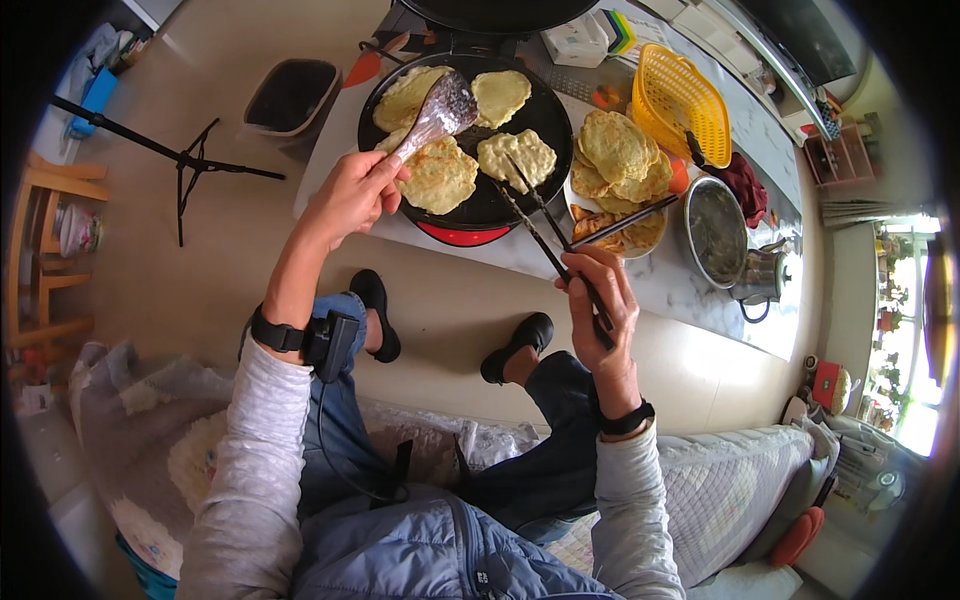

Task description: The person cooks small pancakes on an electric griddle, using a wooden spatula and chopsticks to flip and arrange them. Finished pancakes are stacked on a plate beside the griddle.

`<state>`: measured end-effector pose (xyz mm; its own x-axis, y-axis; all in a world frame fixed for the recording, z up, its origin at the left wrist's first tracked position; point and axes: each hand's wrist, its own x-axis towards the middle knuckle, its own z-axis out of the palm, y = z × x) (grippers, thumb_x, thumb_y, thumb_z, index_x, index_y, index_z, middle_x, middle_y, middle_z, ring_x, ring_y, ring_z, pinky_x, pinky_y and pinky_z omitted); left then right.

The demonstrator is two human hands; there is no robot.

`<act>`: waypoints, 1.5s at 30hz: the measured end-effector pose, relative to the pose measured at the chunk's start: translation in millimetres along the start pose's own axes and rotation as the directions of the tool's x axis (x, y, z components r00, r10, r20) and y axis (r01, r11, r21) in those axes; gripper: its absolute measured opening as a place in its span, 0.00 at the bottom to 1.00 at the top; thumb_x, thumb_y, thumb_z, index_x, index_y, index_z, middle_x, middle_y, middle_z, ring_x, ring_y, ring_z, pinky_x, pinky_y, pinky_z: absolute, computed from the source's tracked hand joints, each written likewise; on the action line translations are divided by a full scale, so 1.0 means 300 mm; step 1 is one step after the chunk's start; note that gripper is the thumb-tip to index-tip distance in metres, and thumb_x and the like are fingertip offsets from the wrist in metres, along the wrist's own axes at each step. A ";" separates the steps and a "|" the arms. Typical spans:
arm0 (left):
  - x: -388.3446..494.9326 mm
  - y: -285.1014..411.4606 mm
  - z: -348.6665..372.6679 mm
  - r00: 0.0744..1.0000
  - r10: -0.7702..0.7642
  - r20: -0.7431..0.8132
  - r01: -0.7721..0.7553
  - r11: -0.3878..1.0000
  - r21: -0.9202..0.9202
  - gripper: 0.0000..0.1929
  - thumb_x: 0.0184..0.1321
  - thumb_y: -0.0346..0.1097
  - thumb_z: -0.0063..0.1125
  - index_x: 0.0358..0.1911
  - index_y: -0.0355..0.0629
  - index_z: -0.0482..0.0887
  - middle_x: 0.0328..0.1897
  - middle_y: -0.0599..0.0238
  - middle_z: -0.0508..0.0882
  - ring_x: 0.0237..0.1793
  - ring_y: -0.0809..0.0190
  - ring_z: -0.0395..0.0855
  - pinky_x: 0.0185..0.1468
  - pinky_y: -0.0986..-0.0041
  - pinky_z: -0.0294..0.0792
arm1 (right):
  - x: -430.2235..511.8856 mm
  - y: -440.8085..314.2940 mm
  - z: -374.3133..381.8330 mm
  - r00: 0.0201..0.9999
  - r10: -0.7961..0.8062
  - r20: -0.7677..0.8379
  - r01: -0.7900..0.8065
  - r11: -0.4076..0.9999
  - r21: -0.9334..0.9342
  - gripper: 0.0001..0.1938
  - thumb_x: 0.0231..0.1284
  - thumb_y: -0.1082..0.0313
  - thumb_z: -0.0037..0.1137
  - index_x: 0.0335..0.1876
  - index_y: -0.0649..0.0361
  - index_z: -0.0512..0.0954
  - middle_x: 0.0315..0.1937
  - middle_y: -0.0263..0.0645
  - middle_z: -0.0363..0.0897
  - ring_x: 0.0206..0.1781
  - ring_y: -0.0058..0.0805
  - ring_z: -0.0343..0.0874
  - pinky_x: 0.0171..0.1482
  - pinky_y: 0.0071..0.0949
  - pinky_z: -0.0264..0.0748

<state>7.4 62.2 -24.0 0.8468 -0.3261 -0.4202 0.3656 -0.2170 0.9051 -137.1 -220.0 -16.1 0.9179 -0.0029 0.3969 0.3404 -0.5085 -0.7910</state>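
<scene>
My left hand [358,193] grips a batter-smeared wooden spatula [442,112], its broad blade above the pancakes in a black electric griddle [487,204]. Dark chopsticks [546,238] are in my right hand [600,311], their tips at the pale, lumpy pancake [517,159] on the griddle's right side. Another dark stick [626,221] slants from near my fingers over the plate; I cannot tell whether I hold it. Also on the griddle lie a lightly browned pancake [439,176], a pale round one [502,97] and another [405,97] partly behind the spatula.
Right of the griddle, cooked pancakes [619,154] are piled on a plate [637,253]. Beyond stand a yellow plastic basket [679,105], a metal bowl [716,232] and a metal kettle [761,274]. A bin [292,97] is left of the table [694,296], near a black tripod [187,159].
</scene>
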 end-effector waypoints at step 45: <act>-0.001 0.001 -0.023 0.962 -0.081 0.262 0.129 0.977 -0.172 0.15 0.74 0.43 0.41 0.44 0.38 0.77 0.23 0.64 0.77 0.10 0.82 0.55 0.12 0.87 0.48 | -0.011 0.052 0.099 0.998 -0.055 -0.039 0.050 0.992 -0.116 0.16 0.62 0.78 0.50 0.56 0.63 0.74 0.50 0.50 0.73 0.45 0.47 0.78 0.47 0.35 0.77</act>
<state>9.9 68.7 -23.0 0.6836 -0.5367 -0.4946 0.5329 -0.0960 0.8407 -128.7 -202.5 -43.5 0.8891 -0.0082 0.4577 0.3604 -0.6041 -0.7108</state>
